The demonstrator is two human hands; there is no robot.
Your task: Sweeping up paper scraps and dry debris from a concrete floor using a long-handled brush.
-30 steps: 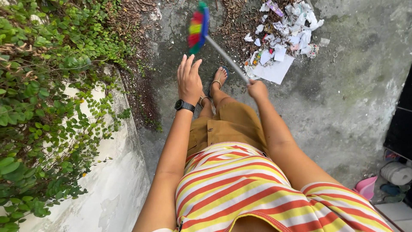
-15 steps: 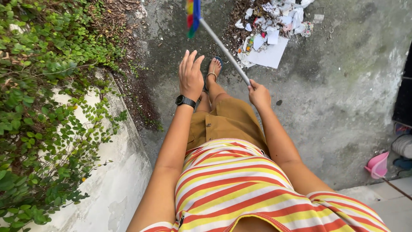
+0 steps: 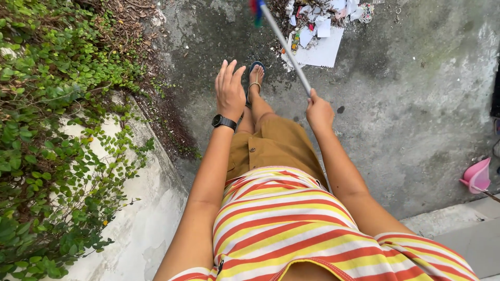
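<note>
Broom [image 3: 284, 44] swings up and away from the litter pile [image 3: 323, 26]; right hand [image 3: 319, 110] clamps its light, stiff handle, left hand [image 3: 230, 91] open, empty.

Red-yellow-white striped shirt [image 3: 291, 229], mustard shorts [image 3: 271, 148], black watch [image 3: 224, 122], pink dustpan [image 3: 476, 177]

Bare concrete floor [image 3: 416, 104] lies open to my right and far right, so a hand could swing there freely; on my left a white low wall [image 3: 140, 208] overgrown with creeping plants [image 3: 57, 130] shuts that side off; dry leaf litter [image 3: 130, 21] lines its far edge; far ahead a heap of paper scraps [image 3: 323, 31] blocks the floor; the broom handle [image 3: 286, 49] slants across between my hands; near right, a pink dustpan [image 3: 476, 177] sits by the step [image 3: 458, 224].
</note>
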